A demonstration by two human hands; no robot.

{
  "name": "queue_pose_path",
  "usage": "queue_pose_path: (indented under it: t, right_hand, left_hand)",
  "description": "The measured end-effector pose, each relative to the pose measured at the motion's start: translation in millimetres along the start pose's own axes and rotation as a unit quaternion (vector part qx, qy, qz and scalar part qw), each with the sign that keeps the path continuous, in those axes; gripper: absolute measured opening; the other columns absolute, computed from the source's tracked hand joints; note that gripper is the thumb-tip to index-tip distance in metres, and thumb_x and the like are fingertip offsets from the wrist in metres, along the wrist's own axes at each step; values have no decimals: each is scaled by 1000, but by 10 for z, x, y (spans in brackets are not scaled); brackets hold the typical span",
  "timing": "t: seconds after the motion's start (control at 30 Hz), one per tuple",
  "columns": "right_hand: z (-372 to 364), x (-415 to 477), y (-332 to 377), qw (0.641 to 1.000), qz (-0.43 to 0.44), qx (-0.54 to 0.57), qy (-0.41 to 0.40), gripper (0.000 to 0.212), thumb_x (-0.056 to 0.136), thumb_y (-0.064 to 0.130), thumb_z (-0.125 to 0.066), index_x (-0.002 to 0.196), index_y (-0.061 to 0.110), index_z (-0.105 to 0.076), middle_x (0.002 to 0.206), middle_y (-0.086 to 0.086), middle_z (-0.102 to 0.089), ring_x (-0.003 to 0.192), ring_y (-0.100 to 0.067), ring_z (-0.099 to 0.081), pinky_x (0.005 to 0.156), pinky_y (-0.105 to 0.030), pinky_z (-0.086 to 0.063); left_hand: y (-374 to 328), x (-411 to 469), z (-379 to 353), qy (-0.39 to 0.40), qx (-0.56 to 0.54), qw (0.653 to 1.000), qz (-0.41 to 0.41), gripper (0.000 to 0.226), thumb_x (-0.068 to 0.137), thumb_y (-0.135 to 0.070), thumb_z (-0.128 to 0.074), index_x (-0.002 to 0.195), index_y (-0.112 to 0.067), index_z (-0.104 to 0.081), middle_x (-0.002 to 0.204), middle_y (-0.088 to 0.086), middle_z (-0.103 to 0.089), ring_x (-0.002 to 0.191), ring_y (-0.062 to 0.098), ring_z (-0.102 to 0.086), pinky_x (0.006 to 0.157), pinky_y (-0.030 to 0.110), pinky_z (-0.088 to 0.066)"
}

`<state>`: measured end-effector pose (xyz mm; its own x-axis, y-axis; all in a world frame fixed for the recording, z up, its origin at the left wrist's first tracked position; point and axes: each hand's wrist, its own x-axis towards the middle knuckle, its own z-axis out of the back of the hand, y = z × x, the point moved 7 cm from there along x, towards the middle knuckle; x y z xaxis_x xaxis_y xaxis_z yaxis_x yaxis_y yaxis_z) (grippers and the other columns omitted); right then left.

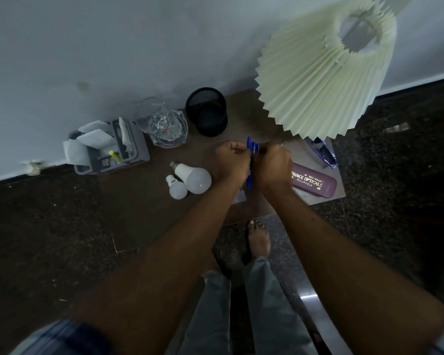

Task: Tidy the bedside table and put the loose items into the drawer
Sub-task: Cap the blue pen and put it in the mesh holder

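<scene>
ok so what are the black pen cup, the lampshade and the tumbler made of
Pen cup: probably black metal mesh, matt; a fine grid shows on its inner wall.
Lampshade: pleated paper or stiff fabric, pale, matt; sharp accordion folds.
Tumbler: clear glass, glossy; see-through with bright glints.

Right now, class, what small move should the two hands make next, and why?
Probably pass the blue plastic pens fully into one hand: the left hand and right hand both grip them, so neither is free for the next item.
</scene>
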<state>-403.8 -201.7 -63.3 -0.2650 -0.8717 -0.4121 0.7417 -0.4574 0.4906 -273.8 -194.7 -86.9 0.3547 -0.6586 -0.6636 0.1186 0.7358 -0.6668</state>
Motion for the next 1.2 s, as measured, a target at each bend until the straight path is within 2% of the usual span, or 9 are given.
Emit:
queue_pose_path:
  t: [0.1,0.3,0.5,0.63,0.73,0.8,0.93,1.07,1.2]
  right_hand:
    - [-29,47,12,1000,-5,-14,10,15,92,6,-56,91,2,-71,88,-19,-68,79,-37,-67,70,-41,-56]
    - [-69,78,-3,1000,-10,2,18,13,87,5,-57,79,-1,-66,81,-22,-66,75,-38,-65,62,-37,-46]
    - [-39,44,-8,1000,-2,23,14,16,88,10,-58,77,2,-66,78,-18,-65,73,-35,-63,61,-34,-44]
    - [74,-18,7,998,6,65,-20,20,91,12,-60,75,4,-70,72,-11,-66,67,-27,-65,59,-32,-47]
    - [114,-39,1,995,10,97,-13,20,90,11,-60,75,5,-70,71,-11,-68,67,-26,-68,66,-43,-58]
    - [143,-55,-6,993,3,115,-15,19,88,13,-62,71,11,-69,69,-7,-69,68,-22,-68,68,-40,-58]
    - [177,-70,-16,991,-6,134,-21,31,85,20,-68,57,27,-55,63,5,-65,65,-13,-65,66,-29,-53]
    - [174,-55,-30,988,-3,153,-2,15,81,25,-73,68,26,-65,68,11,-68,67,-3,-65,65,-23,-53]
    - [72,-91,-84,959,-64,272,43,12,82,21,-77,86,11,-75,80,-6,-75,79,-25,-74,78,-46,-62]
  left_hand:
    - [3,43,-31,0,9,1000,-4,30,89,-4,-66,73,-29,-62,74,-12,-65,67,0,-62,52,9,-44]
    - [91,82,-78,10,6,1000,-5,23,89,-6,-69,78,-26,-69,75,-11,-66,77,10,-68,69,21,-54]
    - [92,60,-45,6,-3,1000,-5,9,90,-6,-69,91,-15,-73,88,-2,-73,72,1,-63,58,10,-48]
    - [71,52,-11,-8,32,999,-12,24,87,-8,-73,73,-25,-62,94,8,-75,85,19,-71,77,32,-59]
    - [60,31,-5,-25,107,994,-19,18,85,-16,-76,72,-20,-64,78,-2,-69,70,10,-64,58,24,-50]
    - [42,6,2,-39,153,987,-22,9,85,-15,-72,78,-11,-69,74,0,-68,63,9,-59,48,21,-41]
    - [26,-25,0,-50,181,982,-7,13,91,-12,-62,79,-11,-66,80,2,-66,66,13,-59,49,23,-37]
    - [23,-74,-3,-38,155,987,-2,11,92,-14,-63,88,-10,-73,82,1,-70,74,16,-64,53,23,-43]
    - [55,-209,152,-30,50,998,-9,12,91,-23,-68,79,-22,-66,75,-6,-69,71,14,-69,63,29,-55]
